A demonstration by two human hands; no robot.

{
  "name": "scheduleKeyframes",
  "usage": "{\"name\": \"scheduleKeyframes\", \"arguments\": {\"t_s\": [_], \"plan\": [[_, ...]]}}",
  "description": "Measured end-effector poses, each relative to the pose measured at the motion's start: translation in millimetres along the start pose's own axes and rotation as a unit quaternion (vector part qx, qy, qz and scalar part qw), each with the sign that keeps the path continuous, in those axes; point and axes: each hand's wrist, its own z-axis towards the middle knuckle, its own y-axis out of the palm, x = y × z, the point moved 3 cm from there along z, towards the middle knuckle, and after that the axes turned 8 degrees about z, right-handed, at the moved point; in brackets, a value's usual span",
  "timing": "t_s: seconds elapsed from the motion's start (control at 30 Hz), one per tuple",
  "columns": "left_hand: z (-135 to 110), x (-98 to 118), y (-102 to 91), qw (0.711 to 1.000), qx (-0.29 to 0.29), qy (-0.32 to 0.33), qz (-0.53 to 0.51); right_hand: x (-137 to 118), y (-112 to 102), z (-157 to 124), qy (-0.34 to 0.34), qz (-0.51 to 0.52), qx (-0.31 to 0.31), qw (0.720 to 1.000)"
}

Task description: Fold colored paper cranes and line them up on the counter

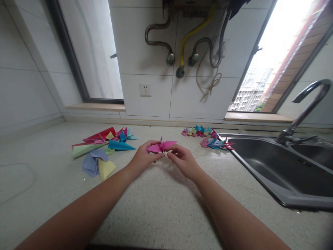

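Observation:
A bright pink origami crane (161,147) is held up over the countertop between both hands, its two wings spread to the sides. My left hand (147,155) is closed around the left wing, fingers behind and thumb below. At the other wing, my right hand (183,159) has its fingers curled with the index finger against the paper; the thumb is beneath. To the left of my left hand lie folded papers: a blue piece (121,145), a light green one (88,148), a red one (102,133), a lavender one (94,162) and a yellow one (106,169).
Small folded paper figures (200,131) cluster at the back right, with a second group (217,143) beside the sink (262,173). A faucet (288,133) rises behind the basin. Pipes (182,48) and a power outlet (145,90) are on the tiled wall between two windows.

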Motion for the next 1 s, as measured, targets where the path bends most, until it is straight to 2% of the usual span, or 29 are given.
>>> {"name": "scheduleKeyframes", "arguments": {"t_s": [0.2,0.33,0.47,0.6,0.7,0.8,0.9,1.0], "plan": [[2.6,-4.7,0.1,1.0,0.003,0.011,-0.019,2.9,0.2,0.6,0.033,0.062,-0.021,0.997],[1.5,-4.9,-0.3,0.999,0.027,0.027,0.015,3.9,-0.1,-0.7,0.037,0.035,-0.033,0.998],[1.3,-7.7,1.7,0.998,0.027,0.046,0.032,2.0,1.0,-2.2,0.039,0.016,-0.036,0.998],[6.5,-16.8,1.1,0.997,0.047,0.024,0.052,-1.7,-5.4,-4.5,0.073,0.007,-0.028,0.997],[13.9,-26.2,-0.6,0.994,0.048,-0.032,0.093,-11.5,-24.5,-4.6,0.115,-0.037,0.025,0.992],[25.4,-30.0,1.0,0.99,0.014,-0.028,0.14,-30.3,-51.5,-1.2,0.153,-0.087,0.063,0.982],[42.3,-29.7,9.0,0.984,-0.023,-0.003,0.174,-50.6,-84.6,6.6,0.114,-0.167,0.093,0.975],[63.7,-31.4,26.3,0.98,-0.057,-0.013,0.19,-55.7,-129.7,12.3,0.06,-0.298,0.182,0.935]]}}
